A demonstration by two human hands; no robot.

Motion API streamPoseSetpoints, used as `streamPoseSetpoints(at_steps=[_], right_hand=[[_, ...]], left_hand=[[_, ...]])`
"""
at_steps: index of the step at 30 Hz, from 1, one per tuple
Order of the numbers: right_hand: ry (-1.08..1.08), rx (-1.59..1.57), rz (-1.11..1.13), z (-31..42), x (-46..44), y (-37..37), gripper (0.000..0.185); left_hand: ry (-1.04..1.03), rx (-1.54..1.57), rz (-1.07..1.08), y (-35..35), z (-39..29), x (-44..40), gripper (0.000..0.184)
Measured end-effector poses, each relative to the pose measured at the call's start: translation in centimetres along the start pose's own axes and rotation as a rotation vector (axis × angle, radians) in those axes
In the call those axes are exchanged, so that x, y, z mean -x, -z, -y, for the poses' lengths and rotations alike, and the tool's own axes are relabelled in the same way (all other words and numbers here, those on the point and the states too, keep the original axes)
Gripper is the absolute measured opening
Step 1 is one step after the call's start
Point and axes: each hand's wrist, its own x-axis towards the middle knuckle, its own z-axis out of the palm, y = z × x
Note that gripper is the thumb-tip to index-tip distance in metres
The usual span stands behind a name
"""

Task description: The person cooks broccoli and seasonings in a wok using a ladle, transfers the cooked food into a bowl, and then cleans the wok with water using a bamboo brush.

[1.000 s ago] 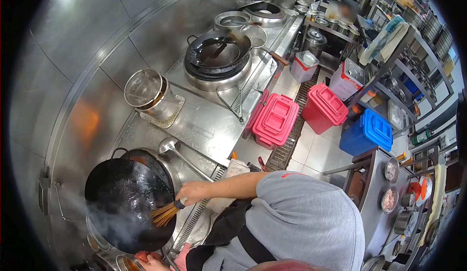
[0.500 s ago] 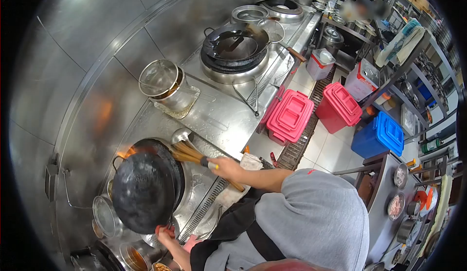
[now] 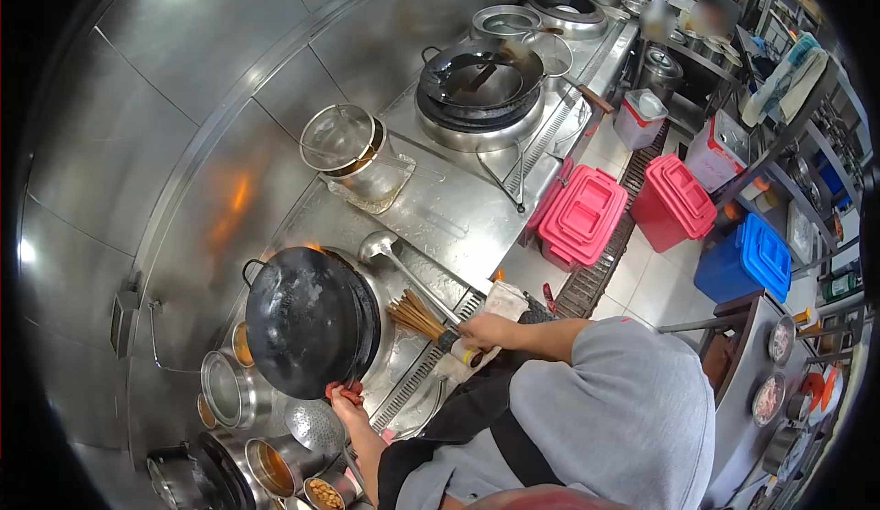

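My left hand (image 3: 346,404) is closed round the near edge of a black wok (image 3: 298,322), with a red cloth (image 3: 335,387) in the grip. The wok is tilted over the burner (image 3: 378,313), and a little flame shows behind its rim. On the other side, my right hand (image 3: 484,330) is wrapped round the handle end of a long steel ladle (image 3: 414,276). The ladle's bowl points away, towards the back of the stove. Just beside that hand, a bamboo wok brush (image 3: 417,315) lies on the stove edge; its handle is partly hidden.
A strainer over a steel pot (image 3: 367,166) stands behind the burner. Further right sits another wok (image 3: 481,75). Pots of sauce (image 3: 272,469) and a perforated skimmer (image 3: 316,426) are at lower left. Pink bins (image 3: 582,212) and a blue bin (image 3: 747,258) stand on the floor.
My right hand has let go of the bamboo brush, which now lies on the stove edge, and has taken the ladle's handle. The wok is still tilted in my left hand. The view has shifted.
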Motion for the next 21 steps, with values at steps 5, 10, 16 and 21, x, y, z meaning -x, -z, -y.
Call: streamPoseSetpoints(at_steps=[5, 10, 16, 21], right_hand=[[-0.205, 0.191, 0.113, -1.8, 1.0, -0.4, 0.047], [-0.076, 0.185, -0.176, -0.8, 0.9, -2.8, 0.052], [0.018, 0.103, -0.100, -2.6, -0.5, -4.1, 0.066], [-0.105, 0.101, -0.153, -2.0, -1.3, -4.5, 0.067]], left_hand=[[-0.021, 0.037, -0.084, -2.5, -0.6, 2.2, 0.015], [-0.020, 0.005, -0.074, -3.2, 0.0, 1.9, 0.014], [-0.065, 0.004, 0.002, -3.0, 0.2, 2.6, 0.015], [-0.056, 0.035, 0.016, -2.9, -0.1, 2.3, 0.011]])
